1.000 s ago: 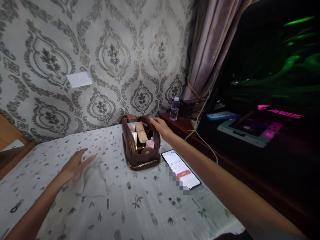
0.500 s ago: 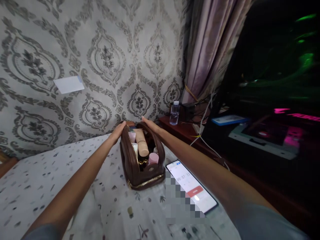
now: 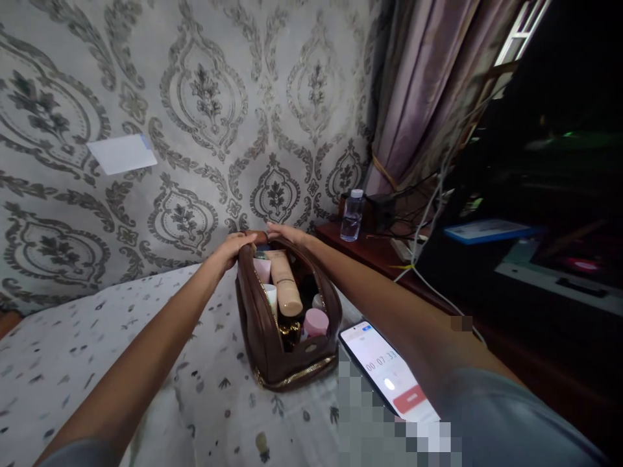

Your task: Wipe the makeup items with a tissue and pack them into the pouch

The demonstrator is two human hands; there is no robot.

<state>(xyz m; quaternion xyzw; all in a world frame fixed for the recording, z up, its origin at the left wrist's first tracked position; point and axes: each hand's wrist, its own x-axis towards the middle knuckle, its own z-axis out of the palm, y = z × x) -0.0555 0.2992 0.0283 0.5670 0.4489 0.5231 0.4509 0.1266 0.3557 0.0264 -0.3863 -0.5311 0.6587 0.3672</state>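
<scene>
An unzipped brown cosmetic bag (image 3: pixel 260 331) sits on the bed. Its mouth gapes and shows a beige squeeze tube (image 3: pixel 286 285), a pink-capped container (image 3: pixel 316 322), white and pale pink items along the left wall, and something shiny gold (image 3: pixel 291 333). My left hand (image 3: pixel 236 248) grips the far left rim, fingers closed over the edge. At the far right rim, my right hand (image 3: pixel 289 235) holds the bag's edge with the thumb side showing; most of its fingers are hidden behind the bag wall.
A phone (image 3: pixel 384 370) showing a timer lies right of the bag, under my right forearm. On the dark red ledge (image 3: pixel 335 237) stand a clear bottle (image 3: pixel 351 217) and loose cables (image 3: pixel 428 227). A dark computer case fills the right side. Patterned wallpaper is behind.
My hands have come closer together at the far end of the bag. The view has shifted, so the bag appears slightly larger and further right.
</scene>
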